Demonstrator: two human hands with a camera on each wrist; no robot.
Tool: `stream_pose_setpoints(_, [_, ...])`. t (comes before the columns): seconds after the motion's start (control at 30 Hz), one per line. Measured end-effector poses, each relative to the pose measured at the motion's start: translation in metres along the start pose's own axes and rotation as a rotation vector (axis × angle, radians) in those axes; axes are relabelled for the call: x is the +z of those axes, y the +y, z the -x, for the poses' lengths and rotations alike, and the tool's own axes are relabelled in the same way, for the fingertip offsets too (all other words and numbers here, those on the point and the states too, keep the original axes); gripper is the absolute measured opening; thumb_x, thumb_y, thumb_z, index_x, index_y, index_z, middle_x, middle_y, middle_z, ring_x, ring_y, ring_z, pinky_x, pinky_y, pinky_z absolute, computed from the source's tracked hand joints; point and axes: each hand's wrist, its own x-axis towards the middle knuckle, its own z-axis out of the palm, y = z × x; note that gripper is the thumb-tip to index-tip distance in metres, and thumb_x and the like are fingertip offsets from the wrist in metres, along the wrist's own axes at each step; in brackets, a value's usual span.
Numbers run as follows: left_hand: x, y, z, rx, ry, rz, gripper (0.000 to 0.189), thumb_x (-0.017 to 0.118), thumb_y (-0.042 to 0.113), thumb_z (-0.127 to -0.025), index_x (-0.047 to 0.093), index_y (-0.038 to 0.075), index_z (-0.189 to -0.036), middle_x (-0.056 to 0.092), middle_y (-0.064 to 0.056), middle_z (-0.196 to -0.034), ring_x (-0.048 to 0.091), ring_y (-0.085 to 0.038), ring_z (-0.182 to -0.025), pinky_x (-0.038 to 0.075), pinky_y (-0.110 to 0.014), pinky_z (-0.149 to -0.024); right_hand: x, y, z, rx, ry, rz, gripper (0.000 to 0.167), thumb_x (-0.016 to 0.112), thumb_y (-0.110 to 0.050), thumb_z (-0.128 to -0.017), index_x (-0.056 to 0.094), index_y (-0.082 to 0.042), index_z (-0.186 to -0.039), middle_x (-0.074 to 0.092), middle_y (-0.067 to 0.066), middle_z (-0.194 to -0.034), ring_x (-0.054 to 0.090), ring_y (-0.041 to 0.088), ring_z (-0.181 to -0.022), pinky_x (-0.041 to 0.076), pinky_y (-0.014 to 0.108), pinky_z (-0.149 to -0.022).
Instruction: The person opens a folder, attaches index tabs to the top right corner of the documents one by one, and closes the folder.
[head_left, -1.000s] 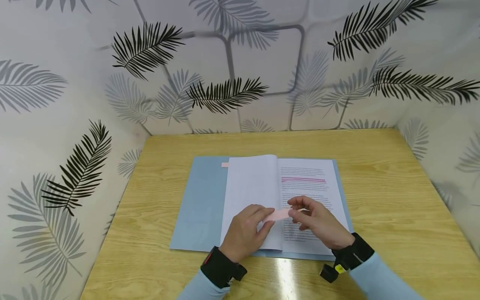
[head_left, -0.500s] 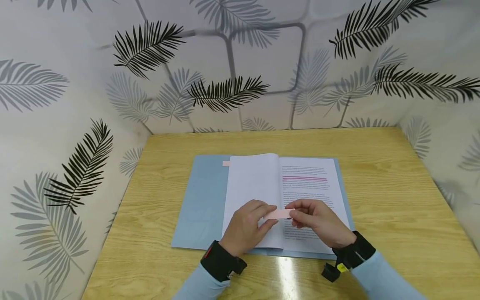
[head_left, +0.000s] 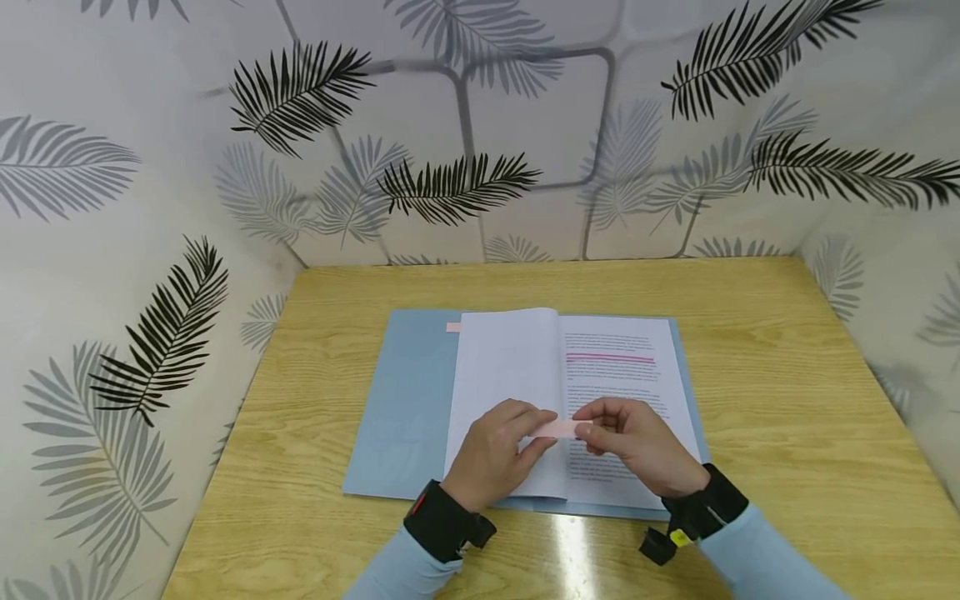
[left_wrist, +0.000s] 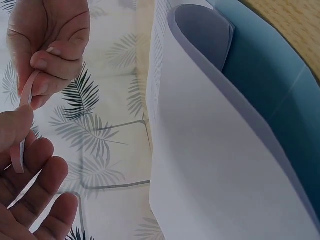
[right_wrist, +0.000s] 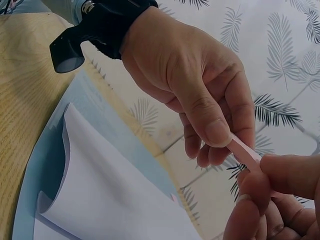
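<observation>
Both hands hold a narrow pink sticky-note pad (head_left: 557,428) over the open document, one at each end. My left hand (head_left: 498,454) pinches its left end between thumb and forefinger. At the other end, my right hand (head_left: 637,442) grips it with thumb and curled fingers. Seen from the left wrist, the pad (left_wrist: 27,92) is thin and slightly bowed, held well above the pages. Below lies the blue folder (head_left: 401,408) with a blank white page (head_left: 506,358) on the left and a printed page (head_left: 611,387) with pink highlighted lines on the right.
A pink tab (head_left: 453,327) sticks out at the blank page's upper left edge. The folder lies on a wood-grain table (head_left: 780,400). Leaf-patterned cloth (head_left: 525,125) stands behind and at the sides. Each wrist carries a black strap with a small camera (head_left: 658,547).
My right hand has come slightly closer to my left, and less of the pink pad shows between them. Over the last half second the hands hardly move.
</observation>
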Motion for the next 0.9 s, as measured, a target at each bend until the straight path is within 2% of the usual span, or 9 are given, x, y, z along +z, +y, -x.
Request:
stream_pose_setpoints(0.27, [0.0022,-0.0005,0.0013,0.006,-0.002,0.025,0.027,0.073,0.023,-0.086,0.071,0.011,-0.11,0.069,0.004,-0.097,0.061,-0.01,-0.093,0.049,-0.02,-0.081,-0.0004,0.0005,0.0011,0.012,-0.041,-0.083,0.047,0.068,-0.019,-0.09,0.053,0.012,-0.122,0.067,0.016,-0.105,0.068,0.023,-0.087,0.054,0.04,-0.083])
stream_pose_setpoints(0.53, [0.002,0.0002,0.0018,0.011,-0.002,0.043,0.027,0.074,0.021,-0.086,0.071,0.01,-0.11,0.069,0.003,-0.097,0.061,-0.009,-0.093,0.049,-0.02,-0.082,-0.0002,0.0003,0.0014,0.0,-0.028,-0.056,0.046,0.069,-0.019,-0.09,0.055,0.015,-0.118,0.069,0.016,-0.1,0.069,0.022,-0.084,0.055,0.035,-0.079])
stream_pose_setpoints(0.7, [0.0014,0.0003,0.0014,0.006,-0.009,0.049,0.027,0.074,0.021,-0.085,0.072,0.01,-0.11,0.07,0.003,-0.098,0.062,-0.009,-0.093,0.049,-0.02,-0.082,0.0007,-0.0002,0.001,0.005,-0.011,-0.045,0.043,0.07,-0.019,-0.089,0.058,0.012,-0.116,0.069,0.015,-0.098,0.069,0.022,-0.084,0.055,0.037,-0.079])
stream_pose_setpoints(0.9, [-0.0017,-0.0005,0.0001,0.029,-0.001,0.039,0.029,0.075,0.025,-0.085,0.071,0.011,-0.111,0.069,0.004,-0.097,0.062,-0.009,-0.091,0.049,-0.02,-0.079,0.0044,-0.0023,-0.0009,0.019,0.029,-0.028,0.041,0.072,-0.021,-0.087,0.06,0.01,-0.113,0.069,0.015,-0.095,0.068,0.023,-0.081,0.055,0.036,-0.077])
